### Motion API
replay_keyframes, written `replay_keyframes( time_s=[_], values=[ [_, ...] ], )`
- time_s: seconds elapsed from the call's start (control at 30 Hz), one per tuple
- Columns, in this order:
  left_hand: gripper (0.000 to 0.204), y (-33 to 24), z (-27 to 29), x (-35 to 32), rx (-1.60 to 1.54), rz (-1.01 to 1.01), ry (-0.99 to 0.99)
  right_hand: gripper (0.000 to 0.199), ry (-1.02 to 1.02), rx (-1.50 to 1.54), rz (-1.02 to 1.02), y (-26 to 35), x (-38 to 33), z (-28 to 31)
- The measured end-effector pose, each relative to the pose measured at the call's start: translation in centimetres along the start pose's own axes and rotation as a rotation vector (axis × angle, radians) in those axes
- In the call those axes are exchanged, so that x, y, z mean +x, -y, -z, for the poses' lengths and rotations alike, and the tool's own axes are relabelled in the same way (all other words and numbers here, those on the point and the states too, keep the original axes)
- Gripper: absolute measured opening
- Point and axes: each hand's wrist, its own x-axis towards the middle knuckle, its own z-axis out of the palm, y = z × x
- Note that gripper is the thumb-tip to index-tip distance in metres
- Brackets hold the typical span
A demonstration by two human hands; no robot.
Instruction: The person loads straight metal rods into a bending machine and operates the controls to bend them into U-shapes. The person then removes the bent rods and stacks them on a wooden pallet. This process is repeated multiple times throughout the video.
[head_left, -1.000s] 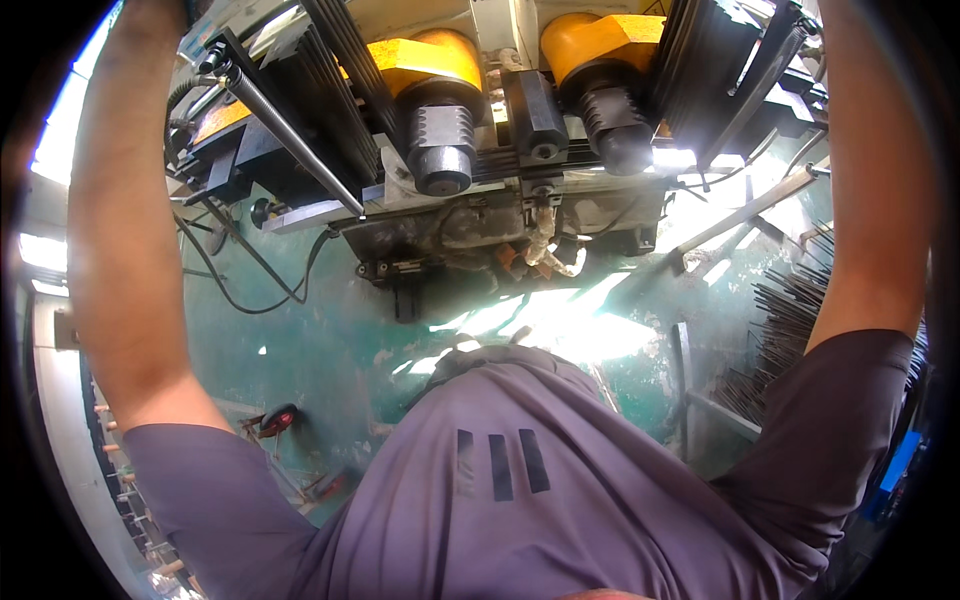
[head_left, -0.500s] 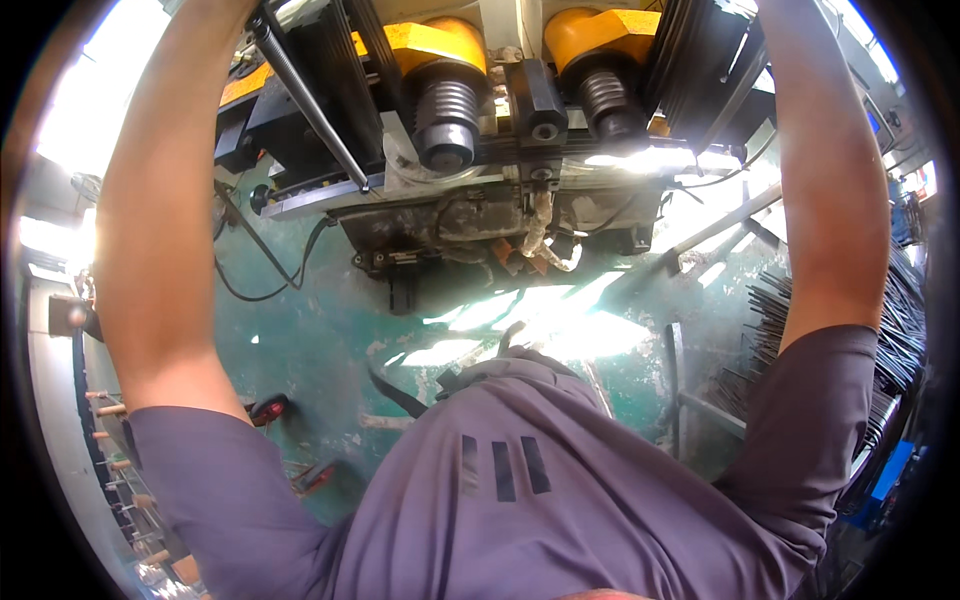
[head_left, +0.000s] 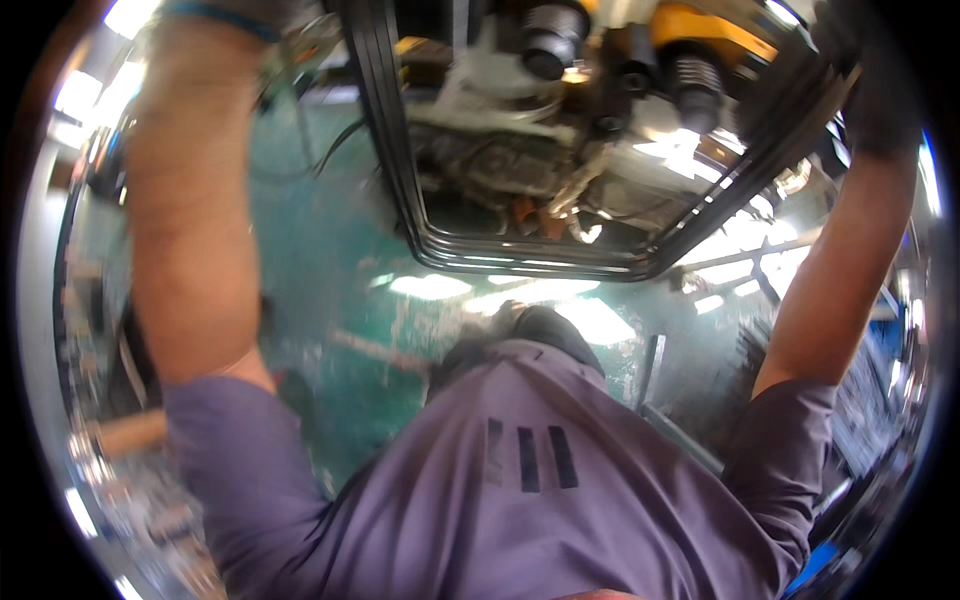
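Note:
A nested set of black bent metal tubes (head_left: 530,266), U-shaped with rounded corners, hangs in front of me over the machine. At the upper right, my right hand (head_left: 885,105), in a dark glove, is closed at the right side of these tubes; its fingers are blurred. My left hand (head_left: 280,12), gloved with a blue cuff, is raised at the upper left beside the tubes' left side. Most of it is cut off by the top edge, so its fingers are hidden. Behind the tubes stands the machine, with a yellow housing (head_left: 715,30) and dark ribbed cylinders (head_left: 695,85).
The green floor (head_left: 320,240) is worn and sunlit in patches. A pile of thin dark rods (head_left: 850,390) lies at the right, near a metal bar (head_left: 652,370). Blurred racks with a wooden handle (head_left: 130,432) stand at the left.
The bent tubes have come toward me, and their rounded lower end now shows in front of the machine. My view has shifted left. The right glove has come into view.

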Motion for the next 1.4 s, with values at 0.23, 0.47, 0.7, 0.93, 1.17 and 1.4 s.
replay_keyframes(
  time_s=[0.23,0.47,0.7,0.93,1.17,1.4],
  values=[
    [0.027,11.2,-1.1,-23.6,0.089,0.543,-0.070,0.016,0.413,0.324,-0.372,-3.1,-5.1,-10.4],
    [0.027,6.8,-7.6,-54.9,-0.005,1.267,-0.702,0.023,1.150,0.429,-0.655,-10.5,-15.1,-26.2],
    [0.026,-3.9,-11.0,-72.5,0.196,1.590,-1.192,0.021,1.674,0.268,-0.633,-4.8,-42.3,-31.5],
    [0.035,-14.6,-14.0,-85.1,0.148,1.741,-1.786,0.013,2.098,-0.337,-0.418,-20.2,-62.6,-16.4],
    [0.032,-15.5,-25.0,-104.8,0.281,1.979,-2.060,0.034,2.342,-0.421,0.515,-13.5,-81.8,-16.7],
    [0.021,-16.0,-29.7,-118.3,0.322,2.174,-2.327,0.045,2.609,-0.436,0.784,-17.6,-101.7,-15.5]
  ],
)
